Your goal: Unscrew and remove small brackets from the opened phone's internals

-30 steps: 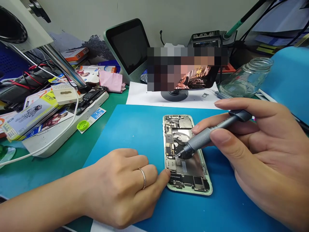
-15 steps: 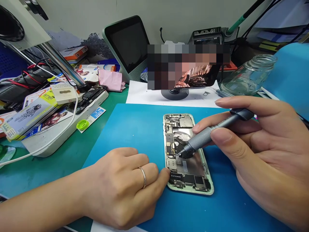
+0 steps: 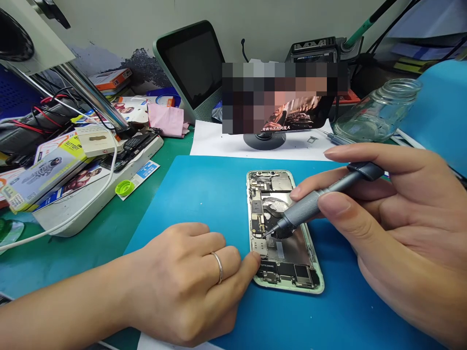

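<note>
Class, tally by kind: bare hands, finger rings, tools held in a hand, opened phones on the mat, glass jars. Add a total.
Bare hands, left hand and right hand: 2
Thin silver-coloured ring: 1
Held grey pen-shaped tool with a knurled grip: 1
Opened pale-green-framed phone on the flat blue mat: 1
Clear glass jar: 1
Total: 6

Left forearm [image 3: 73, 296] bare, in from lower left, angling slightly up. Left hand [image 3: 191, 279] palm down, knuckles bent, fingers curled under; left index finger [image 3: 251, 266] reaches rightward, tip lowered. Underside hidden. Right hand [image 3: 397, 223] in from right edge, pen-style grip: right thumb [image 3: 341, 209] near, right middle finger [image 3: 310, 184] beyond, right index finger [image 3: 365, 151] arched above.
</note>
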{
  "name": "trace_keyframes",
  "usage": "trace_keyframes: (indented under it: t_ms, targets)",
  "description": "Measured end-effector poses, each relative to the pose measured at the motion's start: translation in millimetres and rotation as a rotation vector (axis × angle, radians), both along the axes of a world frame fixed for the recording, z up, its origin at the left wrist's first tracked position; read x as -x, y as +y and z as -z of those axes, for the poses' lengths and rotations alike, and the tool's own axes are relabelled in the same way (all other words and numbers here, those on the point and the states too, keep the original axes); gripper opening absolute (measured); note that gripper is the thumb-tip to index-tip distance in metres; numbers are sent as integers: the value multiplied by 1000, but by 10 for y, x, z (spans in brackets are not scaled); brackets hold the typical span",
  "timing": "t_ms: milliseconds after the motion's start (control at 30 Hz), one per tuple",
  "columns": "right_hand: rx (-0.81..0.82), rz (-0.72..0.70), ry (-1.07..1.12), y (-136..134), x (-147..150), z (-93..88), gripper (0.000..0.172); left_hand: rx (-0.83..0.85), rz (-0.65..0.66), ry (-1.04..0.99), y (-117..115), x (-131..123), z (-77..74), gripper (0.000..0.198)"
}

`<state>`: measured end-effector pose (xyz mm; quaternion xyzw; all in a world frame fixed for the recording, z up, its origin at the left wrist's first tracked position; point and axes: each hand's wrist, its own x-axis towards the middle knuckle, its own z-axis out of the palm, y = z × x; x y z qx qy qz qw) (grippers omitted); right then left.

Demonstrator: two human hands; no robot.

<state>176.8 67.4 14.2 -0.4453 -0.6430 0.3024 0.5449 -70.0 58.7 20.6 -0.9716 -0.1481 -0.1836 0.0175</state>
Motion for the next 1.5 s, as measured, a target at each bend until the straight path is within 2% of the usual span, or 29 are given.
trace_keyframes:
  t_ms: [567,733,900,1167,1300,1500]
  targets:
    - [21,-38,29,5,3,18,32,3,-7,3,-15,-4,-20,30]
    - [15,-22,17,5,-2,18,32,-5,-17,-64,-36,1,3,33]
    - [0,-6,-27,2,-21,26,32,1,20,-76,-64,-6,33,36]
    - [46,-35,-19,-28,-15,4,27,72,58,-57,-61,-16,-20,28]
    - [68,-31,-20,-12,19,-36,27,74,-40,-220,-43,-29,-41,25]
    - [61,-38,1,-5,24,-54,27,209,-272,-341,-19,-47,-3,22]
